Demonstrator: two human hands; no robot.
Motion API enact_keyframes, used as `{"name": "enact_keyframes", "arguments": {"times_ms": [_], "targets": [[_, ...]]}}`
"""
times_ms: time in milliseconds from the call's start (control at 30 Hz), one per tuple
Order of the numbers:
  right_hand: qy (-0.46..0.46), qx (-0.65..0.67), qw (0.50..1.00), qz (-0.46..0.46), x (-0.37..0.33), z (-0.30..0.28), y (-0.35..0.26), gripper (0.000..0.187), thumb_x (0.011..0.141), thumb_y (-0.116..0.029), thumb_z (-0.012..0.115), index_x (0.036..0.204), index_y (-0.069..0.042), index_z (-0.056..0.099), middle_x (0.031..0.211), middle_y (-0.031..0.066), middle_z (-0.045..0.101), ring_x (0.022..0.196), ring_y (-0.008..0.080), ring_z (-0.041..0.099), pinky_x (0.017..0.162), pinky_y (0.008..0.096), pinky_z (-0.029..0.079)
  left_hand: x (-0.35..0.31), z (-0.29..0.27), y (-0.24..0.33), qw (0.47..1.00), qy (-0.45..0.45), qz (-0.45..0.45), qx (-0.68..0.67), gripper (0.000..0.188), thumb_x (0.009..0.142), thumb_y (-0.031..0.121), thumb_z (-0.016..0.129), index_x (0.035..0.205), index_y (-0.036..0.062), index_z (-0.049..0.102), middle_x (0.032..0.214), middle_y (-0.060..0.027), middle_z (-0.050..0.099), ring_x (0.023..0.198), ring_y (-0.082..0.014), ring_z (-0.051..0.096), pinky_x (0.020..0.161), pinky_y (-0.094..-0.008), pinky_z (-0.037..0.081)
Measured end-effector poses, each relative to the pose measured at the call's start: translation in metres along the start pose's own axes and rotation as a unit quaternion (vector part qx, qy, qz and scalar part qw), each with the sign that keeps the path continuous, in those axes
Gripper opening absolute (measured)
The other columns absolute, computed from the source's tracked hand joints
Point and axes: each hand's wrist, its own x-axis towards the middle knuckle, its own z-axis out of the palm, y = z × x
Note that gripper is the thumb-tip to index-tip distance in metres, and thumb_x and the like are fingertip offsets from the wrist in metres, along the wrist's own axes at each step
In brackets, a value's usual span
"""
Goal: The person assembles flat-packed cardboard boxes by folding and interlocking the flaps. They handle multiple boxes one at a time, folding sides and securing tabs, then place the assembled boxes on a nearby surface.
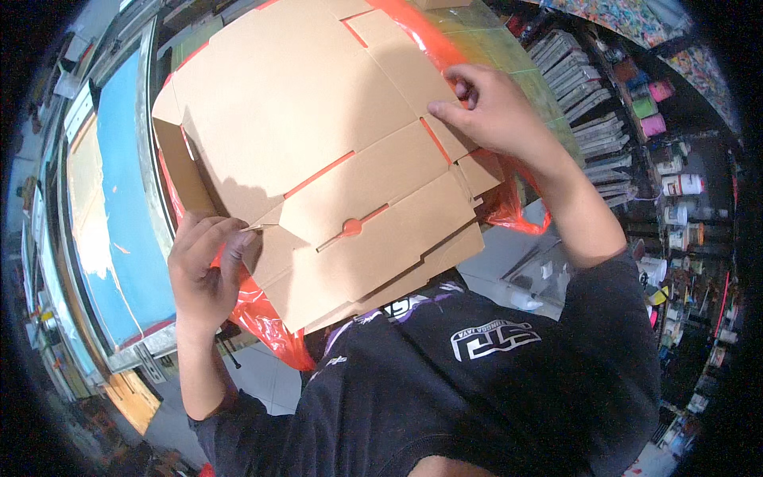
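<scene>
A flat, die-cut brown cardboard box blank point(278, 103) lies in front of me, with creases, slots and a small round cutout. More cardboard layers show beneath its near edge. My left hand point(205, 266) is closed at the near left corner, thumb and fingers pinching a small cardboard flap. On the far right side, my right hand point(501, 111) rests at the blank's edge. Its thumb touches the cardboard, and its bent index finger is apart from the thumb. Red plastic sheeting point(274, 322) lies under the cardboard and shows through the slots.
To the left stands a framed panel with a blue surface point(131, 199) and a torn pale patch. Stacked grey slats point(568, 75) lie at the right. Beyond them are shelves with tubs and a white container point(682, 184). Grey floor tiles point(505, 250) show below.
</scene>
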Motion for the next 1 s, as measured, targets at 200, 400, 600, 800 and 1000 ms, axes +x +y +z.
{"name": "enact_keyframes", "arguments": {"times_ms": [200,400,600,800,1000], "targets": [[-0.060,0.132,0.988,0.052,0.010,-0.015,-0.013,0.026,0.076,-0.023,0.069,0.082,0.001,0.060,0.063,-0.0023,0.047,0.059,0.0054,0.042,0.055,0.0228,0.037,-0.003,-0.001,-0.001,1.000,0.006,-0.002,-0.009,0.013,0.070,-0.004,0.065,0.083,-0.0017,0.063,0.079,-0.0111,0.063,0.076,-0.0269,0.053,0.069,-0.0342,0.044],[-0.023,0.009,0.997,-0.069,0.008,-0.008,-0.045,0.020,0.074,-0.019,0.065,0.081,-0.001,0.061,0.061,0.0079,0.054,0.056,0.0200,0.051,0.057,0.0330,0.043,0.001,0.000,-0.003,0.999,0.011,0.013,-0.036,0.012,0.069,-0.005,0.063,0.080,-0.0008,0.063,0.077,-0.0114,0.062,0.075,-0.0283,0.053,0.067,-0.0347,0.043],[-0.100,-0.140,0.980,-0.097,0.006,0.018,-0.090,0.019,0.073,-0.015,0.056,0.084,0.000,0.054,0.084,0.0217,0.058,0.080,0.0391,0.058,0.072,0.0487,0.047,-0.003,0.001,-0.007,0.997,0.019,0.021,-0.066,0.012,0.069,-0.002,0.065,0.081,-0.0007,0.063,0.076,-0.0127,0.061,0.072,-0.0286,0.054,0.065,-0.0359,0.043],[-0.057,-0.033,0.991,-0.116,0.009,0.012,-0.069,0.016,0.075,-0.011,0.058,0.084,0.002,0.053,0.073,0.0149,0.057,0.069,0.0252,0.058,0.064,0.0348,0.047,-0.006,-0.001,-0.011,0.994,0.033,0.053,-0.094,0.009,0.072,0.001,0.065,0.080,0.0017,0.061,0.070,-0.0111,0.056,0.070,-0.0300,0.052,0.064,-0.0393,0.042],[-0.016,0.246,0.957,-0.151,0.019,0.005,-0.005,0.033,0.078,-0.006,0.062,0.110,0.001,0.054,0.086,0.0024,0.058,0.069,0.0074,0.050,0.060,0.0230,0.043,-0.016,-0.002,-0.014,0.991,0.056,0.043,-0.117,0.009,0.077,0.006,0.066,0.085,0.0016,0.063,0.075,-0.0105,0.059,0.077,-0.0269,0.054,0.069,-0.0360,0.044]]}}
